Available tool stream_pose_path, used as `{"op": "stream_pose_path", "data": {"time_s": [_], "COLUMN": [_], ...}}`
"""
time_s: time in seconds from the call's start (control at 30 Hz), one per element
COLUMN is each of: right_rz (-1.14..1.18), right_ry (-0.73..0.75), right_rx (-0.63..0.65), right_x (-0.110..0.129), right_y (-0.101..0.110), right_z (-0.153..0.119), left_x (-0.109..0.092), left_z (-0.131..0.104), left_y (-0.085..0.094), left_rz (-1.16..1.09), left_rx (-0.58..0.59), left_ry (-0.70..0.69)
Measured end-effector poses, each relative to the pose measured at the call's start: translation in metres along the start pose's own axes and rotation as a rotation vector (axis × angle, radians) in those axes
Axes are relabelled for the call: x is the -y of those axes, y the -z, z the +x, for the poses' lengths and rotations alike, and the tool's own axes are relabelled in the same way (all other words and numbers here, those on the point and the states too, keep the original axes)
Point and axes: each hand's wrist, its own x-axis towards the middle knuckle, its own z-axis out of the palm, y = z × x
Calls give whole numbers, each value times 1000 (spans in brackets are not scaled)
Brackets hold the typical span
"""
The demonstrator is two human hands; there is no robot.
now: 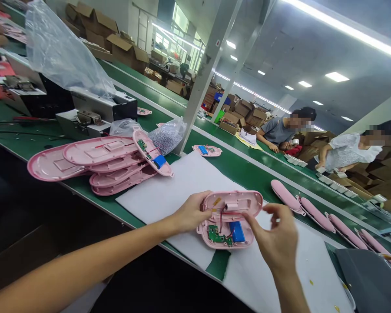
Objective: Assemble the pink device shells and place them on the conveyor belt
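An opened pink plastic casing [250, 204] is held over the white foam sheets. Its upper shell is tilted up behind the lower one, with red and black wires running between them. Inside the lower shell lie a green circuit board [216, 235] and a blue battery pack [236, 231]. My left hand [193, 213] grips the left end of the casing, thumb on the inner side. At the right end, my right hand [278, 232] has its thumb against the upper shell's edge and its fingers bent around the rim; part of that grip is hidden.
Stacked pink shells [101, 152] lie left, one half with a board and battery on top. Beyond stand metal boxes [101, 108] and a bag of small parts [169, 135]. Pink casings [316, 213] line the green belt at right, beside a grey bin [368, 278]. Two people work across it.
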Motion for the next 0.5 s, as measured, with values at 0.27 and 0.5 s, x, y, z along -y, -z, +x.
{"op": "stream_pose_path", "data": {"time_s": [0.27, 0.5], "right_rz": [8, 64], "right_ry": [391, 261], "right_rx": [908, 881], "right_x": [0, -27], "right_y": [-8, -40], "right_z": [4, 26], "left_x": [-43, -94], "left_z": [-7, 102], "left_y": [20, 48], "left_rz": [514, 941], "left_rx": [546, 617], "left_ry": [-278, 34]}}
